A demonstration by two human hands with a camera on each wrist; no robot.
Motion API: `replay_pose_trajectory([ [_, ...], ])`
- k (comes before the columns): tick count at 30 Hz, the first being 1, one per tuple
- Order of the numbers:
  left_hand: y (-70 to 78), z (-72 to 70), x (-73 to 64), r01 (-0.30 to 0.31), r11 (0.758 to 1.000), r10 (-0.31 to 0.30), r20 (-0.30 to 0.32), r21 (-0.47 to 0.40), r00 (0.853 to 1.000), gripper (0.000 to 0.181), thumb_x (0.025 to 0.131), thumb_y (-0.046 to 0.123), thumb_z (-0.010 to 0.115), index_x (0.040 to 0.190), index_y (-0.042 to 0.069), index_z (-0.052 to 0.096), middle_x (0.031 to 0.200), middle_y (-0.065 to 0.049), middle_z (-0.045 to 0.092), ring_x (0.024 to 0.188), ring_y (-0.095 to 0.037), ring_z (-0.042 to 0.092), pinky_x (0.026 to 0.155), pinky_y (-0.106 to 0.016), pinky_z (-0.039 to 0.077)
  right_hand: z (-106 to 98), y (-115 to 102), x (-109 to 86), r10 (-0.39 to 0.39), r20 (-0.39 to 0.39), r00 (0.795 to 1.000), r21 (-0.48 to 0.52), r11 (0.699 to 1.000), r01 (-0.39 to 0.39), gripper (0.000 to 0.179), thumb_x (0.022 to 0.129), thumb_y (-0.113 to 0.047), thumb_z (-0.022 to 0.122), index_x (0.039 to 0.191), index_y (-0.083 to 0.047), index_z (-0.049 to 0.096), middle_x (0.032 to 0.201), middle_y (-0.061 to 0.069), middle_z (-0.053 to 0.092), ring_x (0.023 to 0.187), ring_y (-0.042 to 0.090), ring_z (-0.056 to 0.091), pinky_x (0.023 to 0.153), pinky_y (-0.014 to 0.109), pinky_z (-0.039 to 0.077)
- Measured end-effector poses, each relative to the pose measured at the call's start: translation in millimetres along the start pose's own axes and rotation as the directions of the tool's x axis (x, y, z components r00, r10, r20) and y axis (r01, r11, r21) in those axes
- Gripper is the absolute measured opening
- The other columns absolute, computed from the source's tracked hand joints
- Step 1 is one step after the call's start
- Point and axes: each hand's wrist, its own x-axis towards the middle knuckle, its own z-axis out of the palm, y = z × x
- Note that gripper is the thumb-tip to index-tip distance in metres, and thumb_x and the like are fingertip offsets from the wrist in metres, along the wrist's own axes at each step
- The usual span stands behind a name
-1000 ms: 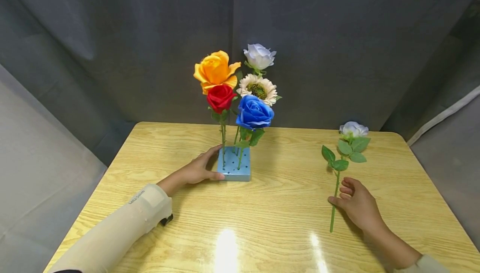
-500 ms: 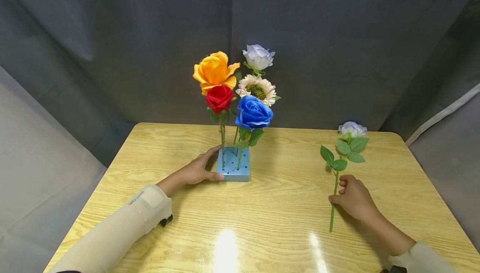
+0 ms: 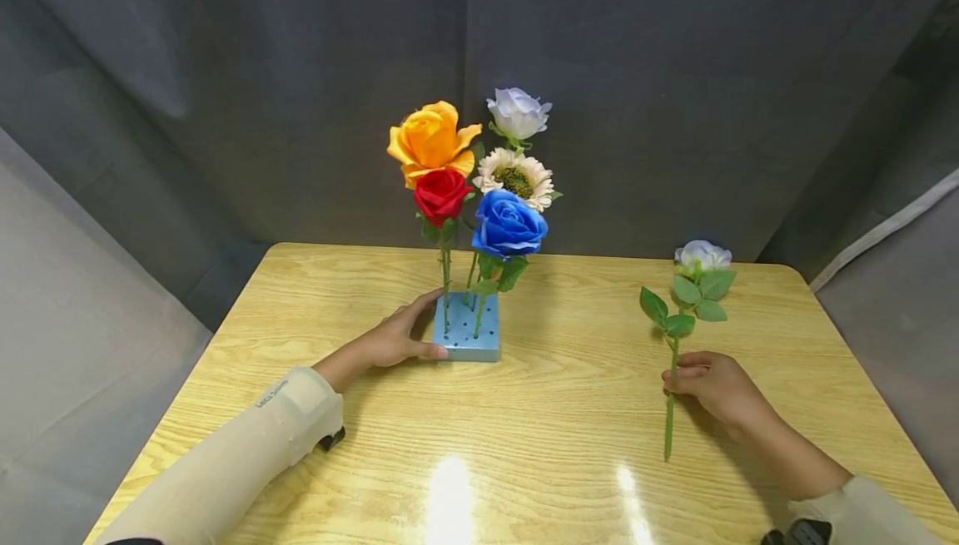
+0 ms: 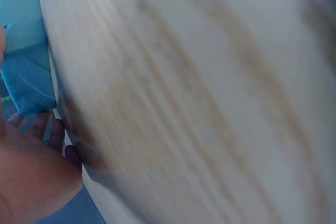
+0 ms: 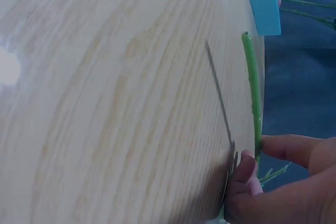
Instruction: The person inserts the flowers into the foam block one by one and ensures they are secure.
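Note:
My left hand [image 3: 393, 339] holds the left side of a light blue block [image 3: 468, 351] with small holes in its top, thumb at the front corner and fingers toward the back. Upright in the block stand an orange rose [image 3: 430, 141], a red rose [image 3: 440, 196], a blue rose [image 3: 509, 223], a cream sunflower [image 3: 514, 177] and a pale white rose [image 3: 519, 113]. At the right, my right hand [image 3: 718, 387] pinches the green stem of another white rose [image 3: 703, 256] between thumb and fingers. In the right wrist view that stem [image 5: 253, 85] runs apart from its shadow.
The wooden table [image 3: 569, 412] has rounded back corners and bright glare near its front. Dark grey curtain [image 3: 637, 96] hangs right behind it, with lighter cloth [image 3: 82, 312] at the left side.
My right thumb and fingers have closed on the stem, and the white rose has shifted slightly, its lower end swinging a little right. The left hand and block stay in place.

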Motion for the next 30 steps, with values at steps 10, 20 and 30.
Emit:
replay_pose_trajectory([
  [10,0.9,-0.2,0.7,0.002,1.0,-0.002,0.007,-0.008,1.0,0.108,0.085,0.053,0.081,0.166,0.037,0.011,0.172,-0.006,0.017,0.158,-0.039,0.007,0.12,-0.071,0.009,0.2,1.0,-6.8,0.046,0.061,0.997,0.268,0.962,-0.06,0.08,0.103,-0.012,0.063,0.152,0.022,0.01,0.12,0.009,0.065,0.096,0.009,0.07,0.082,0.028,0.059],
  [20,0.3,0.4,2.0,-0.005,1.0,0.005,0.007,-0.004,1.0,0.108,0.085,0.054,0.081,0.166,0.037,0.012,0.173,-0.006,0.014,0.157,-0.042,0.003,0.119,-0.073,0.006,5.4,-1.4,-8.8,0.049,0.065,0.997,0.314,0.947,-0.067,0.07,0.1,-0.011,0.068,0.146,0.022,0.026,0.108,0.006,0.069,0.092,0.011,0.07,0.083,0.026,0.059],
  [30,2.0,0.3,1.4,-0.014,1.0,0.014,0.003,-0.01,1.0,0.108,0.086,0.051,0.082,0.166,0.037,0.011,0.172,-0.006,0.018,0.157,-0.038,0.01,0.121,-0.069,0.01,10.8,-5.0,-12.8,0.07,0.083,0.994,0.39,0.916,-0.097,0.075,0.101,-0.011,0.068,0.151,0.016,0.019,0.109,0.003,0.067,0.093,0.013,0.072,0.081,0.028,0.06],
])
